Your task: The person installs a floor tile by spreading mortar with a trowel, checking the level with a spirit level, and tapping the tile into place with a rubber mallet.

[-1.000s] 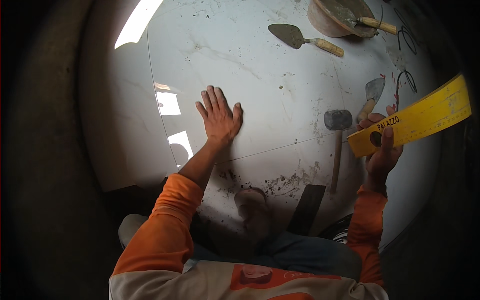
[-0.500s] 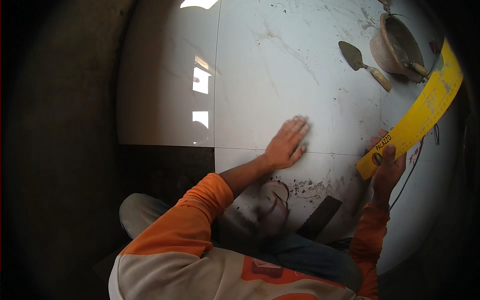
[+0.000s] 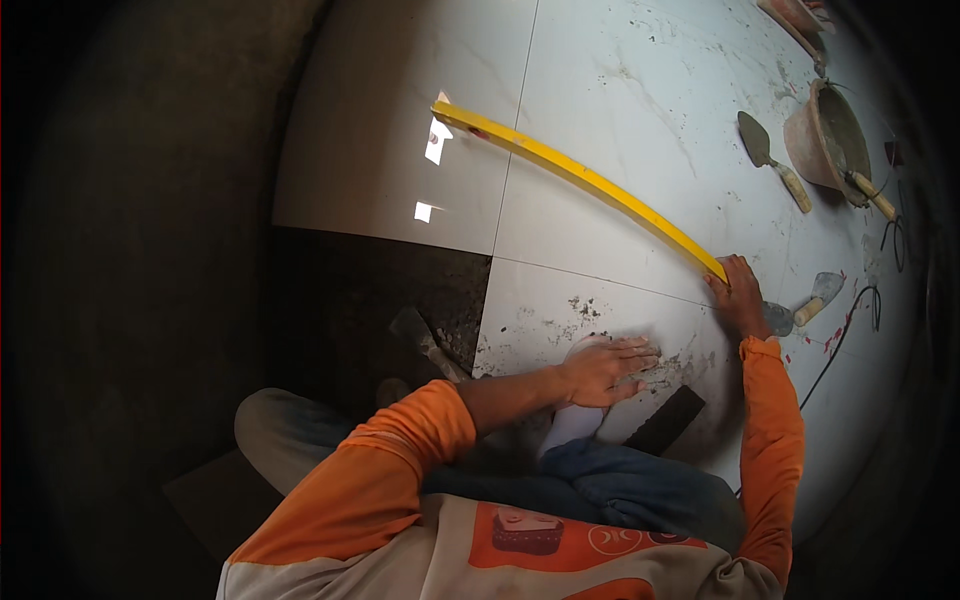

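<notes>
The yellow spirit level lies slantwise over the tiled floor, crossing a joint, its far end toward the floor's left edge. The right hand is closed around its near end; the left hand is palm down with fingers extended and slightly spread, whether touching the tile I cannot tell. With the far end unheld, the level could pivot or scrape the glaze if the grip shifts. Loose grit near the recess corner might give a false reading if it got underneath. A knee or tool could slip off the tile edge into the dark recess.

Toward the floor's upper right corner, a mortar bucket has a wooden-handled tool across its rim; its contents are too dim to judge.
</notes>
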The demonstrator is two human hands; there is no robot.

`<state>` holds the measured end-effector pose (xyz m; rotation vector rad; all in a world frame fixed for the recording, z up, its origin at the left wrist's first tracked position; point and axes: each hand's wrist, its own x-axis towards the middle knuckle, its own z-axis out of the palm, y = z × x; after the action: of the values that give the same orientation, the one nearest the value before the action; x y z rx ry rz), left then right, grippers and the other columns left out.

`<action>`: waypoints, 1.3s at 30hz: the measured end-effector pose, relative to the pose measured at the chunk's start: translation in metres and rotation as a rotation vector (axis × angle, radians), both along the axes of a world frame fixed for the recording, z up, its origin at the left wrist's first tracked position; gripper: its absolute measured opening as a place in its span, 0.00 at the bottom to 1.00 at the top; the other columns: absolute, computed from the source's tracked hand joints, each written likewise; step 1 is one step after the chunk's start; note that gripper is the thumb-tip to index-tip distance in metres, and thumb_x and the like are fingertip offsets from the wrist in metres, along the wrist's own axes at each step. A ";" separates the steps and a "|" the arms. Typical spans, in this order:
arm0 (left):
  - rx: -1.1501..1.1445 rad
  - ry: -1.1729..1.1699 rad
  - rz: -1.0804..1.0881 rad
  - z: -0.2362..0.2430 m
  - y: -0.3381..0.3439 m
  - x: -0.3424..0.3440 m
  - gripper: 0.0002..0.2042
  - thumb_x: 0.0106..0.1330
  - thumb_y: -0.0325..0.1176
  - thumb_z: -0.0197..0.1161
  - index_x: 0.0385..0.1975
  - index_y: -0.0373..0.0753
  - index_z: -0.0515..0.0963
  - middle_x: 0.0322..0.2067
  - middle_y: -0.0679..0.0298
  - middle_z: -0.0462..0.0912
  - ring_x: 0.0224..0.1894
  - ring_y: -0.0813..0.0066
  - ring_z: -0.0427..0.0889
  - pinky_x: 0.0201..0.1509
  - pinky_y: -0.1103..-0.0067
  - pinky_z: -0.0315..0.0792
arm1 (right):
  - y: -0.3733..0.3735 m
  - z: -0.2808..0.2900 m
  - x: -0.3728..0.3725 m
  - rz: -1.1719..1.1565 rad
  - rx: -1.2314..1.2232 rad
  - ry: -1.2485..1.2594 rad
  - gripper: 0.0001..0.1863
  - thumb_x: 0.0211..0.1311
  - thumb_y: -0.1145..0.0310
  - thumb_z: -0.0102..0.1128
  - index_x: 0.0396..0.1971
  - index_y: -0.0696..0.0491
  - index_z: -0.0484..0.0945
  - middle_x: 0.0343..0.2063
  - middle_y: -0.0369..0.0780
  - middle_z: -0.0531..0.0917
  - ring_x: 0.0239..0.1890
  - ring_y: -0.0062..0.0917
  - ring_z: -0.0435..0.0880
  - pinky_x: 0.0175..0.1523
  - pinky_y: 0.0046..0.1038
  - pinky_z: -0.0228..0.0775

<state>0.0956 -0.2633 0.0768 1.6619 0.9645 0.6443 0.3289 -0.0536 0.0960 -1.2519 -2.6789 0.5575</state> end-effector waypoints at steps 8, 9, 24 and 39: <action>-0.141 0.456 -0.291 0.088 -0.114 -0.144 0.25 0.70 0.44 0.54 0.62 0.36 0.68 0.58 0.52 0.75 0.64 0.55 0.71 0.72 0.61 0.60 | 0.000 -0.020 0.003 0.202 0.045 -0.080 0.11 0.58 0.68 0.65 0.37 0.58 0.77 0.31 0.46 0.77 0.37 0.42 0.76 0.43 0.38 0.69; -0.173 0.513 -0.297 0.099 -0.125 -0.153 0.25 0.70 0.44 0.54 0.62 0.36 0.68 0.57 0.51 0.75 0.64 0.56 0.72 0.72 0.61 0.60 | -0.001 -0.023 0.000 0.224 0.041 -0.075 0.12 0.58 0.68 0.65 0.39 0.58 0.77 0.32 0.46 0.78 0.38 0.42 0.76 0.44 0.38 0.69; -0.123 0.669 -0.183 0.143 -0.133 -0.160 0.30 0.69 0.47 0.54 0.65 0.33 0.63 0.60 0.47 0.71 0.65 0.51 0.69 0.70 0.57 0.58 | -0.026 -0.017 -0.112 0.258 -0.008 -0.132 0.17 0.59 0.71 0.64 0.49 0.53 0.78 0.37 0.44 0.80 0.42 0.40 0.78 0.49 0.38 0.69; 0.247 0.443 0.339 0.237 -0.194 -0.181 0.29 0.60 0.40 0.62 0.58 0.29 0.69 0.54 0.47 0.76 0.55 0.51 0.78 0.63 0.60 0.67 | -0.074 -0.001 -0.284 0.413 -0.010 -0.153 0.34 0.56 0.54 0.71 0.59 0.54 0.71 0.50 0.50 0.78 0.54 0.44 0.75 0.56 0.40 0.70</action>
<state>-0.0851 -0.4574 0.3142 1.9221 1.5607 0.6493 0.0451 -0.1276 0.0954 -0.7677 -3.0878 0.5384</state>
